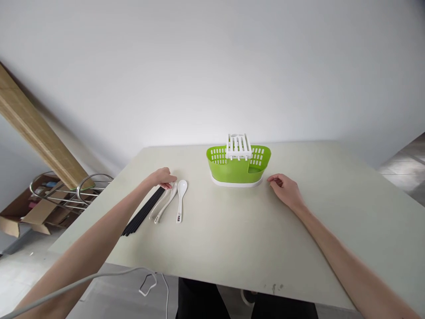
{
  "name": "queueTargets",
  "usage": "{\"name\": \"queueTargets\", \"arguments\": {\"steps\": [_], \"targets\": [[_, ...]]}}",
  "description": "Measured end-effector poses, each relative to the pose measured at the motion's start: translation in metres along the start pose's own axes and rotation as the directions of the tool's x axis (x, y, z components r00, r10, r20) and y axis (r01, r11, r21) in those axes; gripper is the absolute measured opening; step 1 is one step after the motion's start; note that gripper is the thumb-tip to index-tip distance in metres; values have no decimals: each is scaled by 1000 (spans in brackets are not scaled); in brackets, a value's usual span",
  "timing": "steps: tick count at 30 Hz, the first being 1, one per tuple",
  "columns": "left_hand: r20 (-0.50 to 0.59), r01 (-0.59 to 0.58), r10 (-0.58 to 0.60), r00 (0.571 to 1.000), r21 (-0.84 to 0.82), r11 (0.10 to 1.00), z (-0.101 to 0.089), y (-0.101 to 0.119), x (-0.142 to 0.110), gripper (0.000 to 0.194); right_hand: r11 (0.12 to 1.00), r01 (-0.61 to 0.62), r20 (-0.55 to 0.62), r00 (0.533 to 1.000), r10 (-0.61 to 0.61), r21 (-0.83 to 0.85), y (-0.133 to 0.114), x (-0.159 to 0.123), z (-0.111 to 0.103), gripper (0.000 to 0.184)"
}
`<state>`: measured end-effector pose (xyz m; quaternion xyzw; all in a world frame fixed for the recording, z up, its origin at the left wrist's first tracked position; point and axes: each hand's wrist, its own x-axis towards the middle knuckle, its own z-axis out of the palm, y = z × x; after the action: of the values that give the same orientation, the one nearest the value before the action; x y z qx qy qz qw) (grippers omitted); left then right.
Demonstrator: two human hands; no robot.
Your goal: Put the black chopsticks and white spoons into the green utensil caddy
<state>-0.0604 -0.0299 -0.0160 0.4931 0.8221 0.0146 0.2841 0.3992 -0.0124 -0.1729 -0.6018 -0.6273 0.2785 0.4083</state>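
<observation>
Left hand point(163, 177), yours: fingers bent down at the bowl ends of the paired spoons point(168, 201); whether they have pinched one or only touch it, you cannot be sure from this view

Paired spoons: white, left of centre on the table point(215, 239), lying close together, bowls away from you, handles towards you; probably best parted by taking the outer one alone, thumb and forefinger on its bowl rim, so its neighbour is not dragged along

Single spoon point(182, 187): white, flat on the table, just right of the pair, apart from it; leave your fingers room here, lest a knuckle nudge it

Chopsticks point(144, 212): black, a loose bundle slanting just left of the pair; likely to roll if your wrist drops, so keep the heel of the hand raised

Right hand point(284, 189), yours: loosely curled on the table, no object visible in it, just beside the basket; well placed to steady the wall should anything press on it

Basket point(222, 172): green, pierced sides, upright on a white base point(232, 184); white slatted rack point(239, 154) across its top
</observation>
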Motion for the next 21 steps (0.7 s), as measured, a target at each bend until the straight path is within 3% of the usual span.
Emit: {"name": "queueTargets", "arguments": {"steps": [11,16,19,21], "targets": [[25,38,-36,999,-86,996,9,-13,11,71,1000,-10,7,1000,10,-2,-2,-1,-1,24],[51,43,-39,998,-86,995,7,-15,10,75,1000,-5,7,1000,5,-2,-2,-1,-2,25],[-79,-18,25,997,97,995,0,-2,2,72,1000,-5,8,1000,5,-5,-2,0,-2,24],[-273,-151,212,938,230,962,-4,16,-9,60,1000,-2,11,1000,2,-6,-2,0,-1,24]]}}
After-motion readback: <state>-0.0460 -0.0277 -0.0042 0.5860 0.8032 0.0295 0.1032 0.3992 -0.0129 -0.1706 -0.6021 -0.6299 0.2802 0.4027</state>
